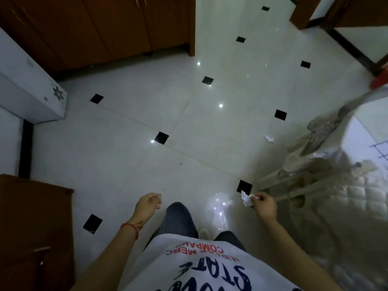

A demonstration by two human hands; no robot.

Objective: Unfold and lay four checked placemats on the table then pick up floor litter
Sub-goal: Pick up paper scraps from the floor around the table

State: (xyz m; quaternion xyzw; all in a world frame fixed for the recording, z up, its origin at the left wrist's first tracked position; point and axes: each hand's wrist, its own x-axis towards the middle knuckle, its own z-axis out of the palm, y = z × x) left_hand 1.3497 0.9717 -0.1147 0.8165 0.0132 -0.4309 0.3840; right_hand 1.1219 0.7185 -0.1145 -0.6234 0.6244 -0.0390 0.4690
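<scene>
My right hand is shut on a crumpled white piece of paper litter, held out in front of my body above the floor. My left hand hangs at the same height with its fingers loosely curled; a small white scrap may sit at its fingertips, but I cannot tell for sure. Another crumpled white piece of litter lies on the white tiled floor ahead to the right. No placemats show clearly; a glass table edge stands at the right with a checked pattern at its far side.
Brown wooden cabinets line the far wall. A white appliance stands at the left, a brown wooden piece of furniture at the near left. Pale table legs show through the glass on the right. A red object sits far right.
</scene>
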